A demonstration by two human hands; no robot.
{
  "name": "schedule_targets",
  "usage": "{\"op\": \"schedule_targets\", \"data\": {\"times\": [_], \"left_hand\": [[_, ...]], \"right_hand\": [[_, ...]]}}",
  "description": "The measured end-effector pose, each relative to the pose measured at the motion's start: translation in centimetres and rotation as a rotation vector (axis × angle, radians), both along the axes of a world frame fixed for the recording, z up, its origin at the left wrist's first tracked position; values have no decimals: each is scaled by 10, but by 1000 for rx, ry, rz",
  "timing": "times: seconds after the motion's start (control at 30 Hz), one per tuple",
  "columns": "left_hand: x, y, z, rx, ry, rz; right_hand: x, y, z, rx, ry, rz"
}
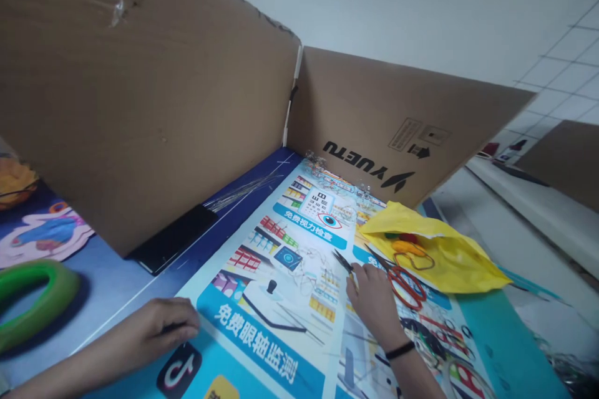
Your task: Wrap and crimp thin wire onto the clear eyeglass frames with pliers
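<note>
My right hand (374, 299), with a dark band at its wrist, is closed around a small pair of pliers (344, 262). The dark jaws point away from me, and the handles are mostly hidden by my fingers. Just right of that hand lie scissors (409, 287) with red-orange handles. My left hand (171, 324) rests on the printed poster sheet (322, 324) with its fingers curled in; nothing shows in it. Thin wire pieces (299, 321) lie on the sheet between the hands.
Cardboard panels (154, 106) stand upright behind and left. A yellow bag (435, 255) with coloured bits inside sits at right. Straight wires (253, 187) lie by a black flat object (173, 237). A green tape roll (60, 293) is at left; wire loops (449, 349) lie at lower right.
</note>
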State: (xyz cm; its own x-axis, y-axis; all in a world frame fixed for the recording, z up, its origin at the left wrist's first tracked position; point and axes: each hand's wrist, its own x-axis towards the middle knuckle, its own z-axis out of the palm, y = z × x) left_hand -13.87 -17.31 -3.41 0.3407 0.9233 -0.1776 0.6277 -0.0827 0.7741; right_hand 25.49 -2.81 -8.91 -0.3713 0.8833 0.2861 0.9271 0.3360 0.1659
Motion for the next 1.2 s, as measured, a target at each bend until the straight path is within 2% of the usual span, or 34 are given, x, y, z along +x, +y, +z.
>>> {"op": "schedule_targets", "data": {"times": [0.1,0.23,0.37,0.5,0.63,0.83,0.93,1.07,1.2], "left_hand": [[10,22,3,35,20,-45],[24,82,3,98,40,-46],[31,146,-18,145,129,30],[33,185,-36,156,132,50],[37,197,-37,161,97,46],[30,195,-22,231,-33,140],[22,193,-21,240,-86,30],[15,196,-28,291,-20,-177],[13,198,-29,357,66,-230]], "right_hand": [[-1,-1,2,-19,9,-10],[-3,-2,5,-28,16,-20],[-2,-2,5,-19,28,-13],[1,0,1,1,38,7],[3,4,-3,12,50,18],[3,6,-5,12,40,27],[5,7,-7,21,35,40],[8,8,-10,35,34,50],[9,9,-12,46,36,58]]}}
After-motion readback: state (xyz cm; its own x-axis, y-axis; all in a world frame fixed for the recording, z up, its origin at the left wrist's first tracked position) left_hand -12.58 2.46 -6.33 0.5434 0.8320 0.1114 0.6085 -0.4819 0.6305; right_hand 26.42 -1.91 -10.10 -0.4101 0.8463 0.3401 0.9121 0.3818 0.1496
